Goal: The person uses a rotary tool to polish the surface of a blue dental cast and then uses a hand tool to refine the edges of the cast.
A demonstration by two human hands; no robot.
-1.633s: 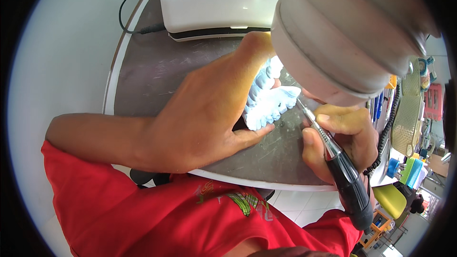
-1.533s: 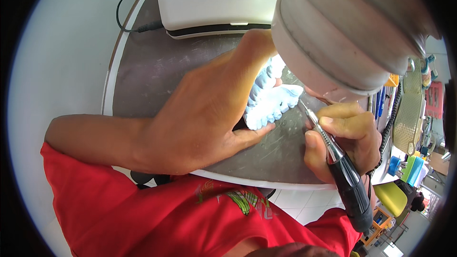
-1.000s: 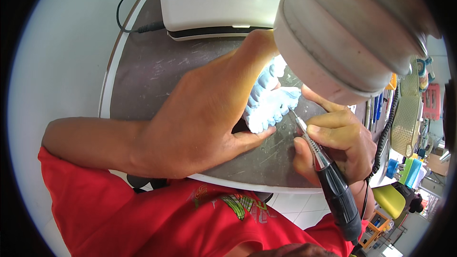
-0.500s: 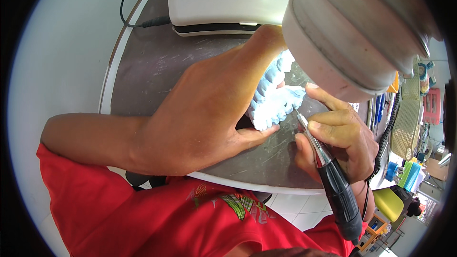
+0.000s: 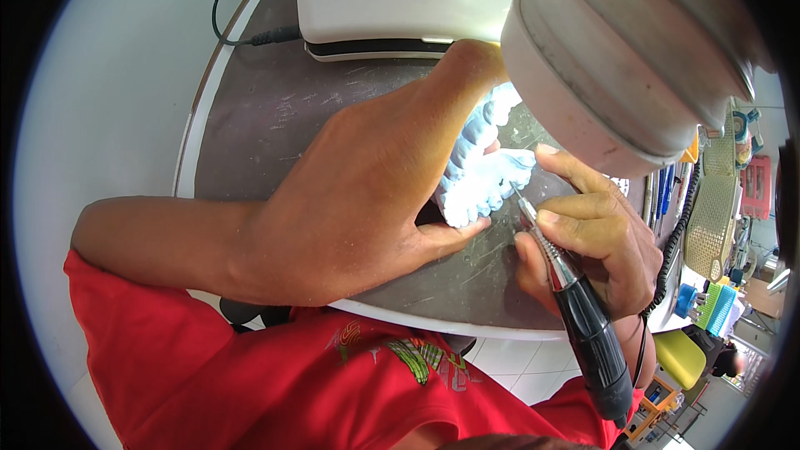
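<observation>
Dental model, pale blue w/ toothed edges, is in the L hand, over the grey tabletop approx. mid-view, its open V facing R. L hand is wrapped round the model, back of hand up; one digit shows along the model's lower edge, the rest partly hidden. R hand is closed in a pen-type grip on a handpiece, silver up front, black at the rear, slanting from lower R up to the model. Its thin tip is at the lower R teeth; can't tell if touching or just beside. One R fingertip sticks out nr the model's R end. Big ribbed off-white nozzle hangs above, upper R, close to both hands in view & hiding part of the tabletop. White box unit w/ dark lower band sits at the back; blk cable runs along its L side. Far R: coiled blk cord nr the R hand, blue pens, perforated metal tray, pink basket. Red shirt fills the bottom; yellow-green seat lower R, white floor tiles below the table edge.
</observation>
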